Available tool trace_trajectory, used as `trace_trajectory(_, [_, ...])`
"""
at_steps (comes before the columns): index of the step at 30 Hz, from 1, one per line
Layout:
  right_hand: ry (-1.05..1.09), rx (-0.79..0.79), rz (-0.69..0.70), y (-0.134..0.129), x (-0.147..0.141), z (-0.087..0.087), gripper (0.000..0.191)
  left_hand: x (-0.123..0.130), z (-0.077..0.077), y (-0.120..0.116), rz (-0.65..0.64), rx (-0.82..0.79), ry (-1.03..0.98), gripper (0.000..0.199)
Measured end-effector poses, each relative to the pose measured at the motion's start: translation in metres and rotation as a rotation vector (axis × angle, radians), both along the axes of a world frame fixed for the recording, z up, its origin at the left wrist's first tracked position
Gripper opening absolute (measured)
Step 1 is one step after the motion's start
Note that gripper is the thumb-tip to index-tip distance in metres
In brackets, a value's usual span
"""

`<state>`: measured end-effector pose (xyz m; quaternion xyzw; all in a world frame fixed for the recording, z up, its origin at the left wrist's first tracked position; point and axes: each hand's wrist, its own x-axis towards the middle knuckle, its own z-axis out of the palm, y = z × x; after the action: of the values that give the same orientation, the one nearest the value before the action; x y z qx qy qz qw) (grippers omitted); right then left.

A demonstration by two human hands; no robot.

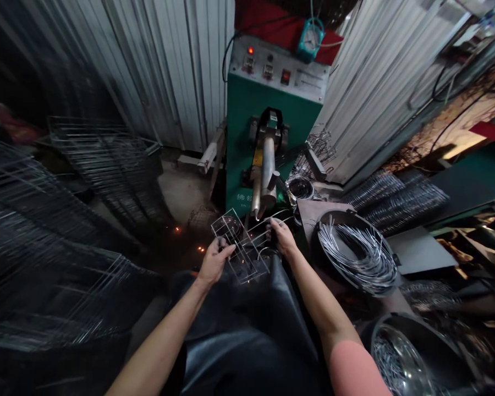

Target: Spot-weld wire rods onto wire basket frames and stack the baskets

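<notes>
My left hand (215, 260) is closed on the near left side of a small rectangular wire frame (239, 247). The frame is tilted just below the electrode tips (256, 213) of a green spot welding machine (241, 132). My right hand (281, 235) has its fingers pinched together at the frame's right, beside the electrodes. A thin curved wire (281, 213) runs at its fingertips and seems to be in its grip. A bright spot shows at the electrode tip. Orange sparks (201, 249) fly to the left of the frame. A dark apron (251, 341) covers my lap.
On my right stand a round pan (319, 258) of curved wires and a lower bowl (412, 357) of short metal pieces. Ringed wire bundles (396, 192) lie behind. Stacked wire racks (103, 159) fill the left. A teal dial clock (311, 39) hangs above the machine's control panel.
</notes>
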<state>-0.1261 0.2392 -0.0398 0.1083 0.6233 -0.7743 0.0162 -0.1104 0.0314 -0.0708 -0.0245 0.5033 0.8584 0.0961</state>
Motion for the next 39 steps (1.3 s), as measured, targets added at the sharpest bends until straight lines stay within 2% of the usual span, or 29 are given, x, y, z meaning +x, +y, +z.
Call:
trace_trajectory(3, [0.104, 0.400, -0.029, 0.009, 0.061, 0.008, 0.035, 0.021, -0.002, -0.037, -0.065, 0.012, -0.043, 0.041])
trace_trajectory(4, [0.171, 0.533, -0.120, 0.016, 0.078, 0.013, 0.032, 0.027, -0.001, -0.049, -0.082, 0.027, -0.060, 0.041])
trace_trajectory(6, [0.344, 0.683, -0.347, 0.030, 0.102, 0.025, 0.027, 0.039, 0.000, -0.070, -0.109, 0.077, -0.097, 0.039])
trace_trajectory(7, [0.431, 0.706, -0.417, 0.037, 0.109, 0.031, 0.031, 0.044, 0.001, -0.078, -0.108, 0.108, -0.112, 0.038])
trace_trajectory(8, [0.502, 0.712, -0.421, 0.042, 0.114, 0.038, 0.038, 0.048, 0.001, -0.085, -0.099, 0.140, -0.124, 0.037])
trace_trajectory(10, [0.582, 0.727, -0.272, 0.046, 0.118, 0.051, 0.051, 0.055, 0.001, -0.093, -0.045, 0.197, -0.137, 0.036])
trace_trajectory(12, [0.611, 0.737, -0.157, 0.042, 0.121, 0.062, 0.049, 0.059, 0.000, -0.097, 0.019, 0.247, -0.125, 0.037])
trace_trajectory(13, [0.628, 0.741, -0.156, 0.037, 0.122, 0.068, 0.046, 0.058, -0.001, -0.099, 0.024, 0.260, -0.109, 0.037])
trace_trajectory(15, [0.681, 0.749, -0.233, 0.024, 0.123, 0.081, 0.041, 0.052, 0.001, -0.104, -0.053, 0.204, -0.087, 0.038])
trace_trajectory(17, [0.721, 0.775, -0.256, 0.008, 0.122, 0.096, 0.035, 0.043, 0.010, -0.110, -0.088, 0.007, -0.072, 0.041])
trace_trajectory(19, [0.725, 0.826, -0.158, -0.010, 0.116, 0.111, 0.028, 0.034, 0.028, -0.116, 0.065, -0.232, 0.015, 0.047])
trace_trajectory(21, [0.713, 0.876, -0.003, -0.028, 0.107, 0.124, 0.023, 0.029, 0.058, -0.116, 0.262, -0.384, 0.231, 0.049])
trace_trajectory(22, [0.709, 0.895, 0.061, -0.036, 0.101, 0.129, 0.022, 0.029, 0.076, -0.113, 0.289, -0.421, 0.361, 0.050])
trace_trajectory(24, [0.703, 0.915, 0.125, -0.049, 0.091, 0.137, 0.022, 0.028, 0.113, -0.101, 0.206, -0.470, 0.562, 0.047])
trace_trajectory(26, [0.693, 0.906, 0.114, -0.056, 0.080, 0.144, 0.023, 0.025, 0.143, -0.083, 0.078, -0.473, 0.632, 0.040])
trace_trajectory(27, [0.678, 0.889, 0.099, -0.056, 0.076, 0.148, 0.025, 0.022, 0.154, -0.073, 0.044, -0.468, 0.644, 0.036])
trace_trajectory(29, [0.627, 0.837, 0.097, -0.050, 0.068, 0.154, 0.028, 0.010, 0.163, -0.057, -0.002, -0.450, 0.637, 0.029])
trace_trajectory(31, [0.570, 0.776, 0.133, -0.037, 0.061, 0.156, 0.028, -0.005, 0.159, -0.046, -0.046, -0.439, 0.588, 0.027])
trace_trajectory(33, [0.515, 0.709, 0.155, -0.022, 0.055, 0.146, 0.027, -0.019, 0.145, -0.039, -0.107, -0.443, 0.481, 0.028])
trace_trajectory(35, [0.446, 0.634, 0.138, -0.010, 0.051, 0.125, 0.029, -0.029, 0.126, -0.036, -0.187, -0.454, 0.336, 0.029])
trace_trajectory(39, [0.284, 0.525, 0.065, -0.004, 0.050, 0.064, 0.031, -0.032, 0.088, -0.033, -0.327, -0.430, 0.097, 0.029])
